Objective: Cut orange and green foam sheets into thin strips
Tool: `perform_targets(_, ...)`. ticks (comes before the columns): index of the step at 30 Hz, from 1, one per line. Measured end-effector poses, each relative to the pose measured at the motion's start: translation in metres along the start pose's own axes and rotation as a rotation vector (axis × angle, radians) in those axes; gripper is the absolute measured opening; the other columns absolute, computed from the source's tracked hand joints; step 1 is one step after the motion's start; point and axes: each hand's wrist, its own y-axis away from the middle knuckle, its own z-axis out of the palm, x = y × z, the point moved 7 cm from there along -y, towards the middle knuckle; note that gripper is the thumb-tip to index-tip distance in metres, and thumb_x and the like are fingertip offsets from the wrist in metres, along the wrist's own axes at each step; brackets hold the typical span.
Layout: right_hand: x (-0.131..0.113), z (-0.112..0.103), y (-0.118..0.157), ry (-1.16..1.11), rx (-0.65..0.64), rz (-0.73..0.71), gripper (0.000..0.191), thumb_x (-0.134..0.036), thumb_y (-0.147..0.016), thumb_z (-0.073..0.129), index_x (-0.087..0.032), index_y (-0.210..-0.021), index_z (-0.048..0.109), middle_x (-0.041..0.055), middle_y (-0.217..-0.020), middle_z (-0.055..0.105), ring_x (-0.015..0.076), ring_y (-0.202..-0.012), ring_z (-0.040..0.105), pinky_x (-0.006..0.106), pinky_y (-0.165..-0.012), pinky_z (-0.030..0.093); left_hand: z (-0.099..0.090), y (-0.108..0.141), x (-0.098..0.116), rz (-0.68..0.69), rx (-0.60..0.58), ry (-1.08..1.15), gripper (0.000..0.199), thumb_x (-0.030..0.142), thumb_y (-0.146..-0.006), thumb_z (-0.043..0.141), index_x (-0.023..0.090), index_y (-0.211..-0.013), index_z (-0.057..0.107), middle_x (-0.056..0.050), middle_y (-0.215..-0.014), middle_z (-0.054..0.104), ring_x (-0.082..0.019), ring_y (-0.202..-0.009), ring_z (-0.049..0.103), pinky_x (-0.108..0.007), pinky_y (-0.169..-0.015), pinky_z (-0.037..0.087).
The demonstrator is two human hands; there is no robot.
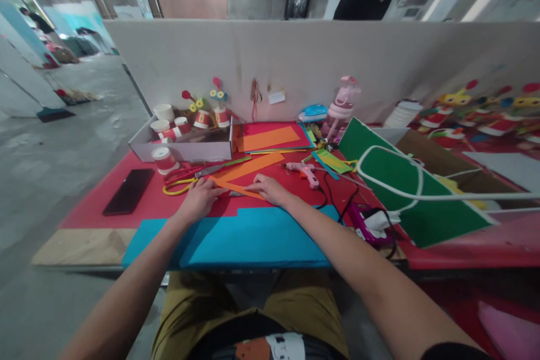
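Beyond the left hand (199,200) and right hand (272,189), both grasping an orange strip (237,188), a white box (194,152) holds cups (163,112).

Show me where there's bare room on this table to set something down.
Bare: the red surface between phone and left hand; the brown corner left of the blue sheet; that sheet's middle. Crowded: right of the right hand, with glue gun, purple power strip and green board.

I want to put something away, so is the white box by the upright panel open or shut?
Open: no lid covers the white box, and cups show inside it.
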Motion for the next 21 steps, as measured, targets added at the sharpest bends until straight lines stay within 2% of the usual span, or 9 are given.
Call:
perform_targets(9, 0.0, -0.001, 0.0, 0.012, 0.0, 0.014, 0.032, -0.015, -0.095, 0.055, -0.026, -0.119, 0.073, 0.0055, -0.096, 0.056, 0.0144, -0.083, 0.055, 0.024, -0.073, 0.042, 0.003, -0.002, 0.009, 0.018, 0.001, -0.008, 0.045, 0.018, -0.094, 0.042, 0.032, -0.131, 0.064, -0.01, -0.105, 0.059, -0.026, -0.101, 0.045, -0.039, -0.081, 0.034)
perform_targets(16, 0.001, 0.004, -0.001, 0.027, 0.011, 0.041, 0.034, -0.011, -0.093, 0.055, -0.026, -0.117, 0.074, 0.0044, -0.094, 0.056, 0.0134, -0.082, 0.054, 0.022, -0.071, 0.041, 0.006, -0.006, 0.025, 0.029, -0.018, -0.017, 0.047, 0.017, -0.095, 0.04, 0.033, -0.132, 0.063, -0.011, -0.105, 0.06, -0.026, -0.101, 0.046, -0.039, -0.081, 0.035)
perform_targets(19, 0.0, -0.005, -0.002, -0.002, -0.021, 0.034, 0.031, -0.014, -0.095, 0.054, -0.023, -0.117, 0.074, 0.0056, -0.094, 0.058, 0.0146, -0.083, 0.055, 0.024, -0.074, 0.043, 0.005, -0.005, 0.025, 0.027, -0.016, -0.032, 0.047, 0.018, -0.095, 0.04, 0.032, -0.133, 0.062, -0.011, -0.106, 0.06, -0.027, -0.102, 0.046, -0.039, -0.081, 0.035)
perform_targets(21, -0.001, -0.023, 0.0, -0.022, -0.031, 0.014, 0.03, -0.018, -0.095, 0.055, -0.022, -0.12, 0.072, 0.0069, -0.097, 0.06, 0.0159, -0.086, 0.057, 0.026, -0.079, 0.044, 0.005, -0.005, 0.024, 0.027, -0.012, -0.032, 0.046, 0.018, -0.095, 0.041, 0.033, -0.133, 0.063, -0.011, -0.106, 0.06, -0.027, -0.102, 0.046, -0.039, -0.08, 0.035)
